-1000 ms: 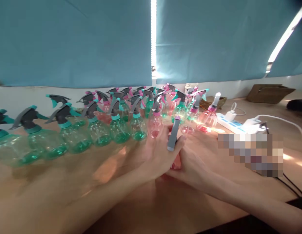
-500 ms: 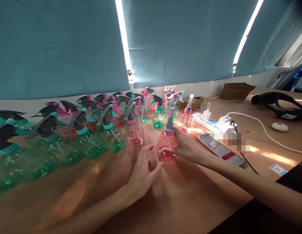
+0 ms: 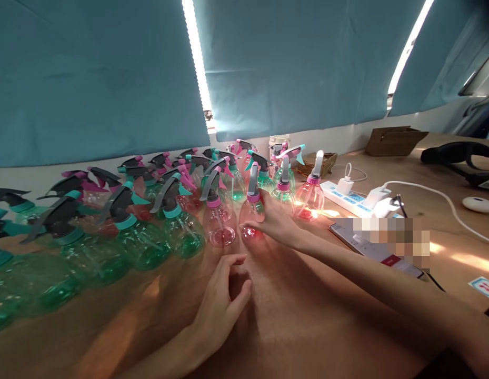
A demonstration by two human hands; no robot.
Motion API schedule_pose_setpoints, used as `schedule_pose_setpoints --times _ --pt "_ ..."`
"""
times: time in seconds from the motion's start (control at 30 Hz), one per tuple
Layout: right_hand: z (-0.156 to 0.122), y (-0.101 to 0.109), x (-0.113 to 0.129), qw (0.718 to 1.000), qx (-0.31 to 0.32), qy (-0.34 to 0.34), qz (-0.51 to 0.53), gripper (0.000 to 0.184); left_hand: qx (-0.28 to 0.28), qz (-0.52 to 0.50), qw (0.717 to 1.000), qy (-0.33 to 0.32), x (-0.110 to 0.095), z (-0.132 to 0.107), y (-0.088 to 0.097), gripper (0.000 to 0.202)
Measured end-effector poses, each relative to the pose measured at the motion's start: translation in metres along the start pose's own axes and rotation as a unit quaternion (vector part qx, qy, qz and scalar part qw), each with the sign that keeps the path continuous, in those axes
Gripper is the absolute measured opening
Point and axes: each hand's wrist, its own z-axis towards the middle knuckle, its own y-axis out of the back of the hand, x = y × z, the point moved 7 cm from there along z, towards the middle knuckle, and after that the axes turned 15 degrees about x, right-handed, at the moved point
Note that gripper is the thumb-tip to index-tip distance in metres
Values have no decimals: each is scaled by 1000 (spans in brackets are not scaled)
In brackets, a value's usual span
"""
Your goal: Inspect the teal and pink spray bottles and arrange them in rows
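Hanging behind table, blue blinds

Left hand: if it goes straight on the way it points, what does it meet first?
Probably the pink spray bottle in the right hand, though the right thumb might come first; depth is unclear.

A translucent pink, round-bodied plastic spray bottle with a pink collar and grey trigger head stands upright near the front of the bottle rows, just beside a similar clear pink spray bottle, its lower front partly covered
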Motion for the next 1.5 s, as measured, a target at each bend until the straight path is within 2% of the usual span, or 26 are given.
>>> schedule_pose_setpoints --times 0.3,0.47,0.53,0.67,0.73,0.8,0.87,1.0,1.2,1.37,1.5 --pt "13 -6 -1 1000 5 -16 -4 96 17 -13 1000 -2 7 -1 -3 27" --pt "-2 2 10 1000 13 2 -18 88 7 -14 1000 3 10 -1 -3 27" --pt "-19 10 16 1000 11 19 -9 79 3 -9 1000 5 11 0 -3 26" --pt "-55 42 12 997 -44 37 46 59 6 11 1000 1 12 1 -2 26" --pt "-65 59 0 997 -74 1 23 47 9 21 1000 -3 12 2 -2 25" --pt "-68 74 -17 992 -99 -63 -41 38 11 30 999 -5 12 3 -2 24" --pt "-64 82 -30 988 -105 -97 -63 40 8 40 999 -6 12 5 -1 23" --pt "-46 80 -43 984 -95 -131 -78 54 4 61 998 -7 8 8 -1 21" --pt "-22 65 -48 979 -80 -168 -81 68 4 64 998 -13 1 12 -3 20" --pt "-13 62 -54 976 -78 -183 -92 61 13 53 998 -13 2 13 -8 19" --pt "-20 62 -50 977 -66 -176 -105 52 32 40 999 -11 0 14 -10 18"
